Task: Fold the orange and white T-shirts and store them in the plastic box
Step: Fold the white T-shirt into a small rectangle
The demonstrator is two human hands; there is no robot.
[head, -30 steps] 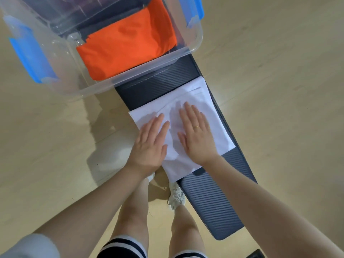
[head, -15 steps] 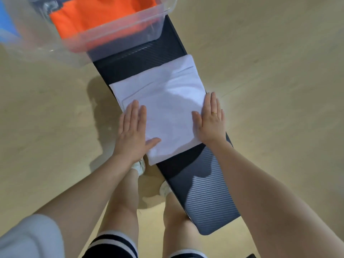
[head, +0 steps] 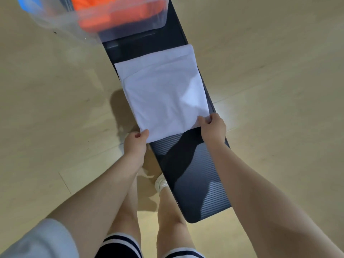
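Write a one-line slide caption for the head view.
Both hands, left and right, pinch the near corners of the folded white T-shirt on the dark bench; the orange T-shirt already lies in the plastic box.

Pale wood floor (head: 270, 53), long dark ribbed bench (head: 197, 175), soft shadows

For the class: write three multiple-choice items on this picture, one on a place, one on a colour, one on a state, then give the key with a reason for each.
1. Where does the white shirt lie?
A. in the box
B. on the dark bench
C. on the floor

2. What colour is the shirt in the box?
A. orange
B. green
C. black

3. What are the hands doing?
A. resting flat on the shirt
B. hanging free
C. pinching the shirt's near corners

Key: 1 B, the bench shows under and around it. 2 A, orange shirt shows through the clear wall. 3 C, left hand and right hand each grip a corner.
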